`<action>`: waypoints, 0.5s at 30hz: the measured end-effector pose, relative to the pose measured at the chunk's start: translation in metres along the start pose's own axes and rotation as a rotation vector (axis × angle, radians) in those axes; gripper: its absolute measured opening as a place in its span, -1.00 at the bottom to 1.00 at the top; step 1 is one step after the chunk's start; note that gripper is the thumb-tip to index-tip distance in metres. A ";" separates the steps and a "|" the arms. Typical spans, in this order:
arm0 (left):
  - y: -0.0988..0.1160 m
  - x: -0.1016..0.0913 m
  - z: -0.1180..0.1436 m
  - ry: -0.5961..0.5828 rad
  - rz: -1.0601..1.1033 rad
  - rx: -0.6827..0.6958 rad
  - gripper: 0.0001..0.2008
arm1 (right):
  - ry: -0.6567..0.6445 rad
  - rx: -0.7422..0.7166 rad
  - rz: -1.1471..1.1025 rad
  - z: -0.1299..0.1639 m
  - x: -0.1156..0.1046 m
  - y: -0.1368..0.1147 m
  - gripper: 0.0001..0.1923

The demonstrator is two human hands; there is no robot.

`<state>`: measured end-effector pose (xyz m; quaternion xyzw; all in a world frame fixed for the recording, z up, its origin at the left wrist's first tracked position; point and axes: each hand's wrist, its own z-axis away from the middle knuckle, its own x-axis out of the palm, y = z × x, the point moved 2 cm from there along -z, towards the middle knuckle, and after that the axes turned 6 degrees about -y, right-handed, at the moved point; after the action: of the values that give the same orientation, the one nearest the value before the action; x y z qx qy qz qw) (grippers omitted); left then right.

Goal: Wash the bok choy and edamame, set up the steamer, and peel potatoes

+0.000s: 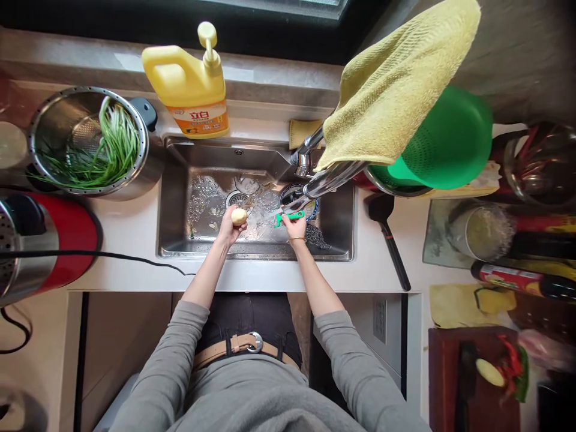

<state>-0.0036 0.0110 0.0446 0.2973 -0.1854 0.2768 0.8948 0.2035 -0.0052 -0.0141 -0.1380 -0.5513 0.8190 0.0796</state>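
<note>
Over the steel sink (180, 198), my left hand (230, 227) holds a small pale potato (239, 216) between its fingers. My right hand (294, 227) grips a green-handled peeler (288, 216) a little to the right of the potato, under the faucet (315, 180). A thin bracelet sits on my right wrist. Peelings and water lie on the sink floor around the drain (237, 198).
A yellow towel (396, 90) hangs over the faucet. A yellow soap jug (191, 84) stands behind the sink. A colander with green beans (90, 144) sits at left, a green strainer (445, 144) at right, a black spatula (389, 234) beside the sink, a cutting board (450, 378) at lower right.
</note>
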 end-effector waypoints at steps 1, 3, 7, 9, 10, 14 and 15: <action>0.000 -0.001 -0.001 -0.019 0.007 -0.023 -0.63 | 0.024 0.035 -0.040 -0.001 -0.002 0.001 -0.49; -0.005 0.001 -0.002 -0.066 0.019 -0.081 -0.54 | 0.009 0.046 -0.114 -0.001 0.004 -0.007 -0.48; -0.020 0.011 -0.007 -0.094 0.000 -0.137 -0.48 | -0.059 0.011 -0.180 0.000 0.028 -0.038 -0.50; -0.026 0.016 -0.009 -0.080 -0.005 -0.157 -0.51 | -0.081 -0.020 -0.194 0.000 0.032 -0.052 -0.52; -0.028 0.019 -0.010 -0.067 0.000 -0.164 -0.53 | -0.087 -0.045 -0.195 0.000 0.032 -0.057 -0.52; -0.032 0.025 -0.016 0.034 0.059 -0.120 -0.62 | -0.038 -0.114 -0.145 0.004 0.026 -0.068 -0.48; -0.034 0.027 -0.017 0.064 0.081 -0.078 -0.66 | -0.021 -0.107 -0.149 0.007 0.026 -0.067 -0.46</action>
<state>0.0403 0.0097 0.0305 0.2456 -0.1792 0.3145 0.8992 0.1754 0.0219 0.0470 -0.0920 -0.6039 0.7815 0.1268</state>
